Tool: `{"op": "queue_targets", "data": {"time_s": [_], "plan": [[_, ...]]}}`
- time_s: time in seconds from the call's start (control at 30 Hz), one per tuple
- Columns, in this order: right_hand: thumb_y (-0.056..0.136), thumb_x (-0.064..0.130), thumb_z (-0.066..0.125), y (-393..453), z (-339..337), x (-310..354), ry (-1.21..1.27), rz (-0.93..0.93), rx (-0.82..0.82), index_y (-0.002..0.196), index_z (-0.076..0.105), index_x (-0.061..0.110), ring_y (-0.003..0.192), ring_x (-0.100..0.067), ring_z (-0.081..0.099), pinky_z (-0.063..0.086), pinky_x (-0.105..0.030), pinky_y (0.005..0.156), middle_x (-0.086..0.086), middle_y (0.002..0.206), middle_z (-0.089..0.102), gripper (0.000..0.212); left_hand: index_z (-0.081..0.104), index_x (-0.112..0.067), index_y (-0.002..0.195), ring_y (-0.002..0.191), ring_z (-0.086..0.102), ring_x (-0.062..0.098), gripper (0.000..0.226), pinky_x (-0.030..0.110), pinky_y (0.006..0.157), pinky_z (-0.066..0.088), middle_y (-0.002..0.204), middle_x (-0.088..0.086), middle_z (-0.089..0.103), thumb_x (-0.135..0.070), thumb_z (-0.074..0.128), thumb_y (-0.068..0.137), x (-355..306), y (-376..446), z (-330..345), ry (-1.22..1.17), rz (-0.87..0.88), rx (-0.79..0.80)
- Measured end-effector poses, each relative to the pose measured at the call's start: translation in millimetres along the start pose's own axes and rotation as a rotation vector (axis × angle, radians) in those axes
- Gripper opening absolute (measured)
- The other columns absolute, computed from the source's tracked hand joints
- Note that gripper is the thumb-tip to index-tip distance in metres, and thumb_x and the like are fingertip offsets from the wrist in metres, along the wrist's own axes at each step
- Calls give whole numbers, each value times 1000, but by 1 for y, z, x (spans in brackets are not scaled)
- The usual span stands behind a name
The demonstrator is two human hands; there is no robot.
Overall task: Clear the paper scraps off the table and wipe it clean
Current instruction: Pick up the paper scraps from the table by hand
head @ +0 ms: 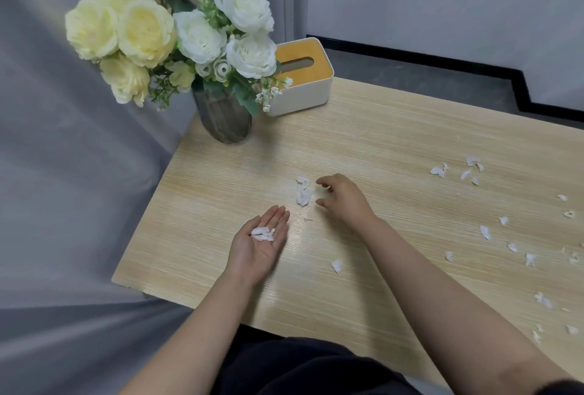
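A person seated at the near edge of a light wood-grain table (363, 129) reaches both bare forearms over it. The left hand (259, 244) lies palm up near the table's left side, fingers straight and together, cradling a small heap of gathered scraps (263, 233) of white paper in the palm; nothing is gripped, the paper simply rests there. Just beyond and to the right, the right hand (343, 200) hovers palm down with thumb and fingers spread and loosely curved, holding nothing, its fingertips just beside a small clump of torn paper (302, 194) lying on the tabletop. A single scrap (337, 265) sits between the two forearms. More loose scraps (485, 232) are scattered across the right side of the table, from the near right corner out to a cluster (467, 170) farther back, well apart from both hands.

At the far left corner stands a dark ribbed glass vase (225, 119) filled with a bouquet (177, 31) of cream, pale yellow and pink flowers with green leaves. Just beside it, to the right, sits a white tissue box (303, 91) with a wooden lid and an oval slot; no tissue shows in the slot, and its contents cannot be seen. Grey curtain fabric (63, 173) hangs to the left of the table.
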State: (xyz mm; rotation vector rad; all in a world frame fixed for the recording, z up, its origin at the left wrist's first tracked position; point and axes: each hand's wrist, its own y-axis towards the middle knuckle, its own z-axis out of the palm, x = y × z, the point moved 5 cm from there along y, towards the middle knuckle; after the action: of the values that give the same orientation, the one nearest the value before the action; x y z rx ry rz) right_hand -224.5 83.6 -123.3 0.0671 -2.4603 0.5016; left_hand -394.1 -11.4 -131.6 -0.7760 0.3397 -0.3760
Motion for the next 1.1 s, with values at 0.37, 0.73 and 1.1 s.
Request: {"op": "queue_targets", "data": {"time_s": [0.37, 0.73, 1.1], "plan": [[81, 14, 67, 37, 31, 21, -188, -52, 99, 125, 55, 15, 115, -25, 46, 46, -38, 88, -5, 122, 48, 45, 59, 4, 108, 88, 71, 29, 36, 39, 82, 52, 103, 18, 70, -17, 32, 99, -29, -3, -13, 26, -22, -1], [87, 10, 60, 9, 35, 16, -11, -25, -155, 97, 72, 10, 94, -21, 59, 36, -24, 74, -5, 98, 65, 15, 60, 4, 107, 87, 71, 28, 35, 38, 83, 51, 103, 17, 70, -16, 34, 98, -33, -1, -12, 78, -66, 21], [86, 10, 63, -46, 17, 87, 239, -156, -217, 94, 68, 9, 85, -13, 57, 45, -29, 81, -2, 92, 65, 10, 60, 6, 108, 89, 69, 30, 38, 43, 80, 54, 107, 21, 66, -17, 33, 98, -14, 3, 6, 38, -162, 65]]}}
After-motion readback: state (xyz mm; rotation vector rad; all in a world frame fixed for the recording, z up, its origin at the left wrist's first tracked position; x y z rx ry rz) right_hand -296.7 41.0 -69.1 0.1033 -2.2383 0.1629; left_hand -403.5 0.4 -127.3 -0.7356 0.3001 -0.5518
